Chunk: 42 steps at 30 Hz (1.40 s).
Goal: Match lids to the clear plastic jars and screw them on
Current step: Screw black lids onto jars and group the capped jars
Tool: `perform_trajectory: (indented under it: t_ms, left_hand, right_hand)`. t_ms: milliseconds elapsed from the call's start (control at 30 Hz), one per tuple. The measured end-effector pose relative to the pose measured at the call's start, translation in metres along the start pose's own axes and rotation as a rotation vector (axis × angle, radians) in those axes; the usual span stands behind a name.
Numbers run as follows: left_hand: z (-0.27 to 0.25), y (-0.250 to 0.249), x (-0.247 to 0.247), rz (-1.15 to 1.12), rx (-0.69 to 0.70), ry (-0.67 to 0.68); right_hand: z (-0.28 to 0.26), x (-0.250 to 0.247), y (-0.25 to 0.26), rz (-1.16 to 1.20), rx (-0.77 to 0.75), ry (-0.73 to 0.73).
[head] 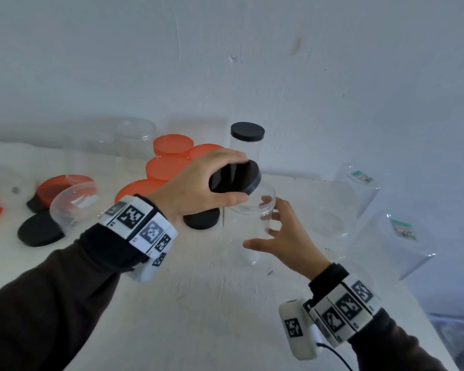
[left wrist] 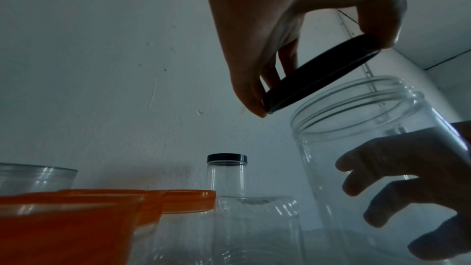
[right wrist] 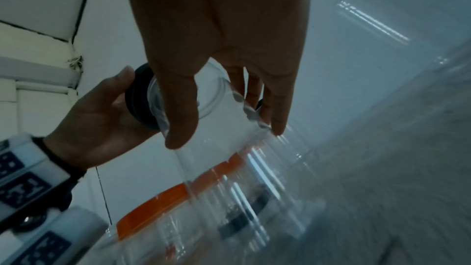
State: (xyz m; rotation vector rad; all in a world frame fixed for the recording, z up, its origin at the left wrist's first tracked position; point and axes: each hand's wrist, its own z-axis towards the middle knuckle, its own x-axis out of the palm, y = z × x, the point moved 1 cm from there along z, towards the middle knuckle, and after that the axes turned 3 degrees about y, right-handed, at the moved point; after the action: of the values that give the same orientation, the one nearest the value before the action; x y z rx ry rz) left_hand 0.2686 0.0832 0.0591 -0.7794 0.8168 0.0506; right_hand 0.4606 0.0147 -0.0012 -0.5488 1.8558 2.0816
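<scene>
Lids (head: pixel 169 168) crowd white table (head: pixel 198 303) by wall; left hand (head: pixel 198 188) grips black lid (head: pixel 235 178), right hand (head: pixel 287 236) spread wide

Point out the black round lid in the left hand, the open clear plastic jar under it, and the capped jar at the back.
black round lid (head: pixel 235 178), head view, underside.
open clear plastic jar (left wrist: pixel 356 128), left wrist view, neck wall.
capped clear jar (head: pixel 247 131), head view, black cap top.

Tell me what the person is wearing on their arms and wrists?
Both arms have dark long sleeves. Each wrist wears a band of white blocks printed with black-and-white square codes. A white box with its own code hangs under the right wrist, with a thin dark cable coming out. The hands are bare.
</scene>
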Motion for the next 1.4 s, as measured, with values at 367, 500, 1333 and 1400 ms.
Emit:
perform_trajectory:
  t_ms: [367,500,1333,1400]
  left_hand:
    - [0.013,-0.017,0.016,0.18,0.004,0.205]
    - [0.016,-0.017,0.019,0.214,-0.008,0.226]
    - [-0.02,0.011,0.056,-0.442,-0.371,-0.036]
    - [-0.021,0.008,0.055,-0.448,-0.364,-0.035]
  right_hand:
    - [0.002,0.006,-0.006,0.045,-0.032,0.024]
    - [0.001,0.005,-0.007,0.056,-0.036,0.026]
    - [0.047,-0.039,0.115,-0.87,-0.222,0.609]
    - [0.051,-0.036,0.119,-0.921,-0.207,0.634]
